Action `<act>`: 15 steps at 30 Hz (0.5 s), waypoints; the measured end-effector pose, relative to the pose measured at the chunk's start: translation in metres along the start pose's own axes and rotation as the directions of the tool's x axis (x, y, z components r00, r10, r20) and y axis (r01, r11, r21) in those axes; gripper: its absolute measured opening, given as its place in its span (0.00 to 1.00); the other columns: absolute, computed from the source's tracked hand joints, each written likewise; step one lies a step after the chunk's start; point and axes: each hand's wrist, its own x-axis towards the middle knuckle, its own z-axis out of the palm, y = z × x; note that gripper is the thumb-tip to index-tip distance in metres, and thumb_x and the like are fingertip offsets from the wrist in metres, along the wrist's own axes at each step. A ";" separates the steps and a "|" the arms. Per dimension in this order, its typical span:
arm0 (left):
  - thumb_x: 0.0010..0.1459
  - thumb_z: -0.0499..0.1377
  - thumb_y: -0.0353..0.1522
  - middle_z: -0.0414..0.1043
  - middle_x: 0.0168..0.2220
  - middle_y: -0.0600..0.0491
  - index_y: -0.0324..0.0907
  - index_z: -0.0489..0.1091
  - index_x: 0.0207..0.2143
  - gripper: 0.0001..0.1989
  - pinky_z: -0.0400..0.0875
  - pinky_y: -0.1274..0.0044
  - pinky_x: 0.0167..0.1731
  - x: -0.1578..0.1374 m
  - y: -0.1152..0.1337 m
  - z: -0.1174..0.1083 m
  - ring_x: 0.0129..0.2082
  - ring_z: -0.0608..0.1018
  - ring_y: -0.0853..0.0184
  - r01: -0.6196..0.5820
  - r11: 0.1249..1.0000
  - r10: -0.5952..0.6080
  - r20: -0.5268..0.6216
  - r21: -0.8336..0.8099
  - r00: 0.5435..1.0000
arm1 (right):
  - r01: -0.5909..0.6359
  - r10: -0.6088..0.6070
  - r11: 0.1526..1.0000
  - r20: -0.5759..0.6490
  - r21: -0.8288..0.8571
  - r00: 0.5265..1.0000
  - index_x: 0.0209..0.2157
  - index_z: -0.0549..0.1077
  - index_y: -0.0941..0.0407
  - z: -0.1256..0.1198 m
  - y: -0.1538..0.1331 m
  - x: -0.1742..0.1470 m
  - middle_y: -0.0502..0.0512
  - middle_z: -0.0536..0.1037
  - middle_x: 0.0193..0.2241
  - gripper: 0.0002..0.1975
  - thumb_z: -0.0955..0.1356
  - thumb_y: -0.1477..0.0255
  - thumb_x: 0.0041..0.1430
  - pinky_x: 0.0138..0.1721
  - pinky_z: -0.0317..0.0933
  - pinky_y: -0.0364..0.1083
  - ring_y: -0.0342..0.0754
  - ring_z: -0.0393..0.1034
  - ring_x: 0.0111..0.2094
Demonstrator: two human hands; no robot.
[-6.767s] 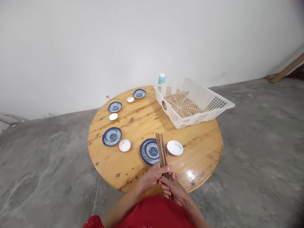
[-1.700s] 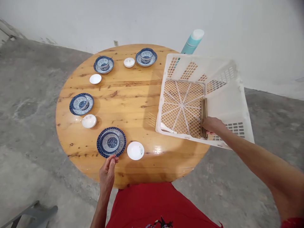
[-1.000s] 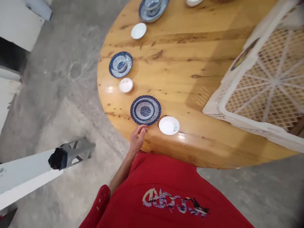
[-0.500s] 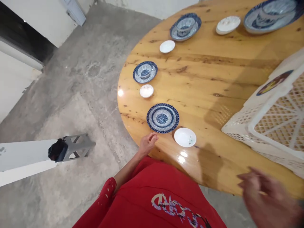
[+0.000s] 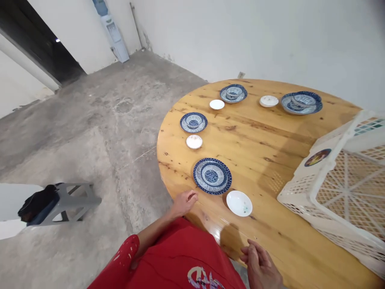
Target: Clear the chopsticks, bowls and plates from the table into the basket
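- The round wooden table [image 5: 270,136] fills the right half of the view, on a bare concrete floor [image 5: 99,120] that runs off toward ten o'clock.
- A white lattice basket [image 5: 337,192] sits on the table at three o'clock, partly cut off by the edge of the view.
- A grey stool [image 5: 70,200] with a dark bundle on it stands on the floor at nine o'clock, well apart from the table.
- The nearest blue-patterned plate [image 5: 212,176] lies close to the table's near edge; a small white saucer [image 5: 239,203] lies just beside it at four o'clock.
- Three more blue plates with bowls on them [image 5: 193,122] [image 5: 233,93] [image 5: 301,102] follow the rim toward twelve and one o'clock, each with a small white dish [image 5: 194,141] [image 5: 217,104] [image 5: 268,100] near it.
- The left hand [image 5: 184,201] rests on the table edge at seven o'clock from the nearest plate, just short of its rim, fingers loosely curled and holding nothing.
- The right hand [image 5: 260,267] hovers at the near edge at six o'clock from the saucer, fingers relaxed and half bent, empty.
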 end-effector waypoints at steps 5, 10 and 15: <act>0.64 0.50 0.39 0.81 0.37 0.51 0.42 0.75 0.44 0.18 0.70 0.76 0.39 -0.003 -0.020 -0.018 0.37 0.79 0.66 0.005 0.998 -0.008 0.039 0.065 0.999 | -0.031 0.030 1.000 0.043 0.004 0.999 0.44 0.73 0.55 0.013 0.013 -0.005 0.56 0.80 0.30 0.31 0.62 0.46 0.48 0.37 0.71 0.47 0.52 0.77 0.30; 0.62 0.49 0.41 0.80 0.36 0.51 0.42 0.75 0.41 0.18 0.71 0.76 0.40 -0.015 -0.041 -0.039 0.36 0.79 0.65 0.005 0.998 -0.003 -0.044 0.057 0.999 | 0.166 -0.162 0.986 0.208 -0.002 0.965 0.38 0.75 0.53 0.047 0.031 -0.011 0.54 0.80 0.26 0.28 0.62 0.45 0.50 0.32 0.69 0.47 0.52 0.76 0.26; 0.59 0.47 0.47 0.78 0.33 0.48 0.42 0.72 0.36 0.22 0.72 0.73 0.41 -0.034 -0.064 -0.041 0.35 0.79 0.62 0.052 0.998 -0.058 -0.205 -0.037 0.977 | 0.499 -0.470 0.852 0.187 -0.160 0.863 0.36 0.76 0.52 0.047 0.016 0.000 0.58 0.82 0.32 0.26 0.56 0.50 0.57 0.33 0.68 0.48 0.57 0.79 0.32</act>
